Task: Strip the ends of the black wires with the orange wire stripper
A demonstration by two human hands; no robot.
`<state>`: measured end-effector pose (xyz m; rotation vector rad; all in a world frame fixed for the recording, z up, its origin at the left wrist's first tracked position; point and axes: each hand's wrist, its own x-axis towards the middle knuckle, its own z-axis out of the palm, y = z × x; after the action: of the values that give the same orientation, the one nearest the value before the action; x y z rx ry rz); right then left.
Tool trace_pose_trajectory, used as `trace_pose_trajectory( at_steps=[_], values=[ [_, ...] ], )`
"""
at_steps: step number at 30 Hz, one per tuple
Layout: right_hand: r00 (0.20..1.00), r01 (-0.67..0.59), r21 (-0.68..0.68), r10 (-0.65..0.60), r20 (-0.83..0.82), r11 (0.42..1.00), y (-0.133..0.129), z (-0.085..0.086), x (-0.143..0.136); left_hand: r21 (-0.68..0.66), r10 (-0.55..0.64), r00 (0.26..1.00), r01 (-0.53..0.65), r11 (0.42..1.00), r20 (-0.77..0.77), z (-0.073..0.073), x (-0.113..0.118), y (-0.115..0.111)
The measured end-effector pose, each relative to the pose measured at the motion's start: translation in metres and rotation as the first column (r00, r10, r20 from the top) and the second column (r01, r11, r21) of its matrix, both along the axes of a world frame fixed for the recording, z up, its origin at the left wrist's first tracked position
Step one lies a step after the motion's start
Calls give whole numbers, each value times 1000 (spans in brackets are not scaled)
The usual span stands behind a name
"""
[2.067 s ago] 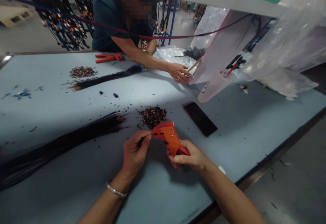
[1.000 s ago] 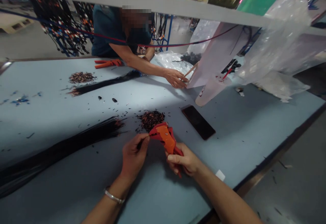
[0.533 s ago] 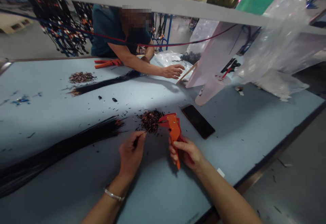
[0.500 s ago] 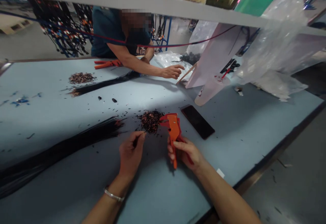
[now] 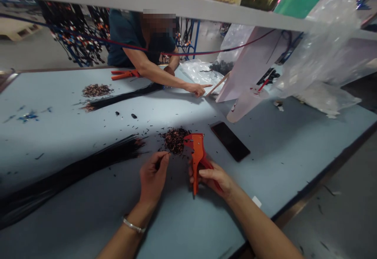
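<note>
My right hand [image 5: 217,178] is wrapped around the handles of an orange and red wire stripper [image 5: 198,149]. Its jaws point up and to the left, at the right edge of a pile of dark and copper-coloured wire scraps [image 5: 176,140]. Just below that pile, my left hand [image 5: 153,174] is closed in a pinch. Something thin and dark shows at its fingertips, too small to make out. A long bundle of black wires [image 5: 88,168] lies to the left, its frayed ends towards my left hand.
A phone [image 5: 230,141] lies right of the stripper. Across the table a co-worker's hand [image 5: 196,89] points near a second wire bundle [image 5: 123,97], another scrap pile [image 5: 97,90] and orange-handled pliers [image 5: 125,74]. A clear cup [image 5: 246,104] leans by the white panel; a shelf [image 5: 206,8] crosses above.
The wire stripper has turned a little in my right hand, its handle end swinging left. The co-worker's fingers have curled, leaving one finger pointing. My left hand stays in its pinch.
</note>
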<state>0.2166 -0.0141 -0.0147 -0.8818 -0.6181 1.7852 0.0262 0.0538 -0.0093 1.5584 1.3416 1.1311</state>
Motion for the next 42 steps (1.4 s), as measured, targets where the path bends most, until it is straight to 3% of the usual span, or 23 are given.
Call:
trace_pose_trajectory(
  at_steps=[10,14,18,21,24,27,33,39,42],
  values=[
    [989,-83,94,71,127,992,0,4,-3,-53,-77,984,87,995,163,0,3,-4],
    [956,-141,171,89,278,975,-3,7,-5,-76,-114,974,131,989,197,3,5,-7],
    [891,-150,253,20,454,956,-7,11,-8,-76,-120,980,133,988,159,5,7,-8],
    [782,-144,312,-85,618,939,-8,20,-14,-72,-104,986,114,991,132,5,8,-8],
    [595,-155,336,-184,783,929,-9,34,-22,-71,-90,984,102,992,151,4,9,-8],
    [472,-220,382,-245,847,898,-9,43,-30,-79,-106,977,122,989,187,4,8,-9],
    [178,-345,434,-396,901,832,-9,31,-33,-58,-92,942,117,992,323,-2,7,-9],
    [44,-396,484,-511,859,780,-7,26,-31,-63,-68,962,88,994,263,-2,4,-9],
    [40,-390,484,-511,859,783,-6,28,-30,-36,-105,975,115,993,197,-1,3,-9]
  ],
)
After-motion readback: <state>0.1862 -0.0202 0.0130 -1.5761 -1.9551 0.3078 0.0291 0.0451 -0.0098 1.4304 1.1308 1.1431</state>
